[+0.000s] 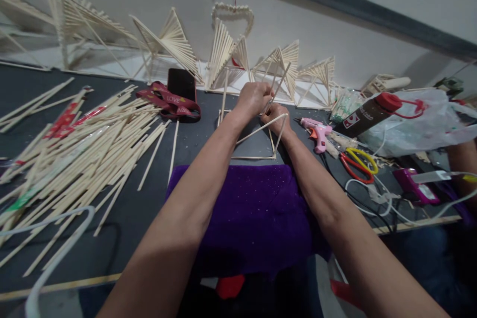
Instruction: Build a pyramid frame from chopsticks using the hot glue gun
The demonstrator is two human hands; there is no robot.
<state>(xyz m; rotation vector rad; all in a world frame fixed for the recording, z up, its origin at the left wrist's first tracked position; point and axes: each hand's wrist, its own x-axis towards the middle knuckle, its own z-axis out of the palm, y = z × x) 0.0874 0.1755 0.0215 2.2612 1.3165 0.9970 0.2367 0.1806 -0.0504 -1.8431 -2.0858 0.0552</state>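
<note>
A frame of thin wooden sticks (253, 158) stands on the dark table in front of me, with slanting sticks (261, 128) rising from its corners. My left hand (255, 97) is closed, its fingers pinched round an upright wooden stick (283, 75) that leans to the right. Just below and to the right, my right hand (276, 117) is closed at the lower end of that stick, by the frame's far side. Its fingertips are partly hidden, so what exactly they pinch is unclear. A pink glue gun (316, 133) lies right of my right hand.
Loose sticks (100, 154) are heaped at left. Behind lie a phone (181, 83) and a red lanyard (169, 102). Finished stick models (167, 42) line the wall. Scissors (359, 164), a bottle (372, 114), cables and a plastic bag (421, 126) crowd the right. Purple cloth (246, 208) lies in front.
</note>
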